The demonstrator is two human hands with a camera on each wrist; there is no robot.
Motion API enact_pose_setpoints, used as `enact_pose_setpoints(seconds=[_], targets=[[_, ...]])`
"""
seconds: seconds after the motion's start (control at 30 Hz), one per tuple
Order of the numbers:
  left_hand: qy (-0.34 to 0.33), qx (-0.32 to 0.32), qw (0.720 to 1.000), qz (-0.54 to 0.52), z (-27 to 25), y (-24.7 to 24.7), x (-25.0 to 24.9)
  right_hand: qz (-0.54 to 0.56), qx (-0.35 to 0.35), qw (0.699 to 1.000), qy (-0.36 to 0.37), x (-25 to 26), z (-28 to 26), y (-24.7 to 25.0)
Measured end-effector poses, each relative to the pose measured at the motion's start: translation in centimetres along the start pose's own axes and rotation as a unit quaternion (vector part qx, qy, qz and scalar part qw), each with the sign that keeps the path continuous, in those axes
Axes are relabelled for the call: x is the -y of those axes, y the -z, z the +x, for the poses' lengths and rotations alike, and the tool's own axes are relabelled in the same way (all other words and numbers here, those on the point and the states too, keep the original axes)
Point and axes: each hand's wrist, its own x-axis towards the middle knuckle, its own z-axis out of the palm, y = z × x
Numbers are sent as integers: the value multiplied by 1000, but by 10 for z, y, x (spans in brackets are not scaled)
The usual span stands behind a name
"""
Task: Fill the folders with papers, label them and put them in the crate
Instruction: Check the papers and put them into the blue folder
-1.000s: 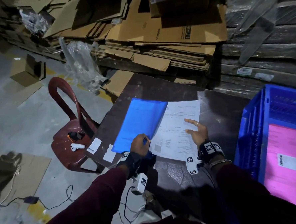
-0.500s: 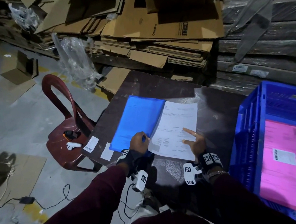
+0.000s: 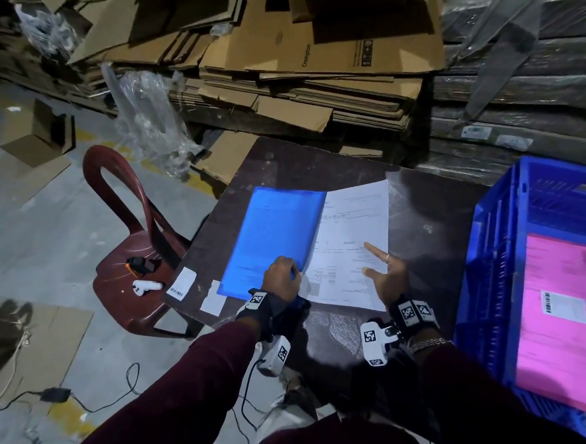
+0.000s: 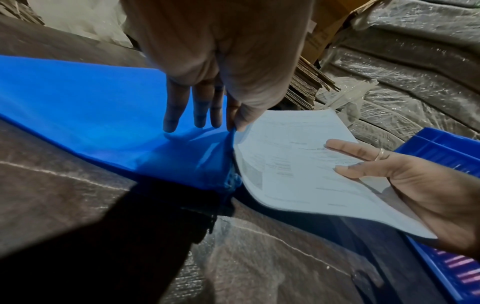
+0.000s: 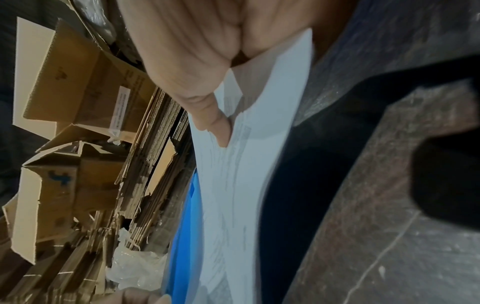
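Observation:
A blue folder (image 3: 272,237) lies on the dark table (image 3: 429,223), its opening facing right. A stack of white printed papers (image 3: 351,239) sticks out of that opening, partly inside. My left hand (image 3: 281,277) pinches the folder's top cover at its near corner and lifts it, thumb and forefinger (image 4: 233,125) on the edge, the other fingers resting on the blue folder (image 4: 91,107). My right hand (image 3: 387,277) holds the papers (image 4: 291,160) at their near right corner, thumb (image 5: 215,123) on top and palm beneath. A blue crate (image 3: 492,244) at the right holds a labelled pink folder (image 3: 571,307).
Two white labels (image 3: 182,284) lie at the table's left edge. A red plastic chair (image 3: 126,266) with small devices on its seat stands left of the table. Flattened cardboard (image 3: 309,66) is stacked behind, and cables run over the floor.
The papers have slid a little further left into the blue folder, and my right hand has moved with them. My left hand keeps its pinch on the cover.

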Motion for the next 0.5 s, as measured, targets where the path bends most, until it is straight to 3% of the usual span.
enact_pose_setpoints(seconds=[0.33, 0.5], targets=[[-29, 7, 998, 63, 1, 1, 4, 62, -2, 998, -18, 12, -2, 4], [-47, 13, 998, 46, 3, 4, 9, 60, -15, 998, -9, 14, -3, 2]])
